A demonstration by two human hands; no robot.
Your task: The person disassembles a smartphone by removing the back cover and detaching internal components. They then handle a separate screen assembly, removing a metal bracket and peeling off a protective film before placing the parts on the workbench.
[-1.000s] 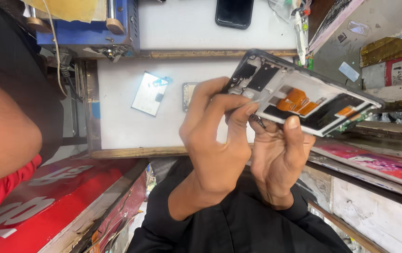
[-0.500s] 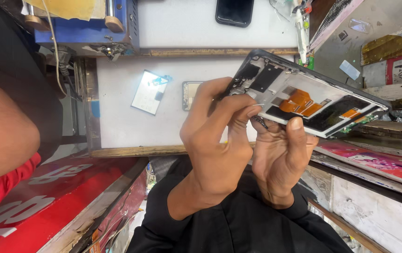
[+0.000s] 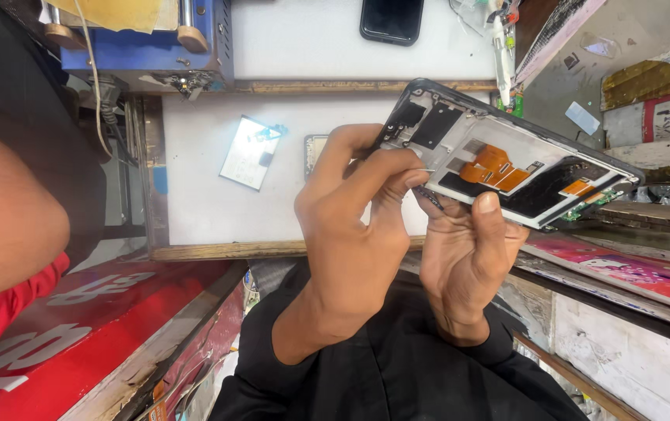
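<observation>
An opened phone frame (image 3: 506,168), black-edged with a grey inner plate and orange flex cables, is held tilted above the white bench. My right hand (image 3: 467,265) grips it from below, thumb pressed on its lower edge. My left hand (image 3: 350,226) pinches a thin metal tool (image 3: 427,171) between thumb and fingers, its tip at the frame's lower left edge near the camera end. Both hands touch the frame, and their black sleeves run off the bottom of the view.
A white bench top (image 3: 202,195) carries a shiny rectangular panel (image 3: 249,152) and a small part (image 3: 315,152) behind my left hand. A black phone (image 3: 392,19) lies further back beside a blue machine (image 3: 148,43). Another person's arm (image 3: 3,226) is at the left, above red boards (image 3: 77,327).
The frame has dipped slightly and my left fingers have closed in on its edge with the tool; the hands otherwise stay in place.
</observation>
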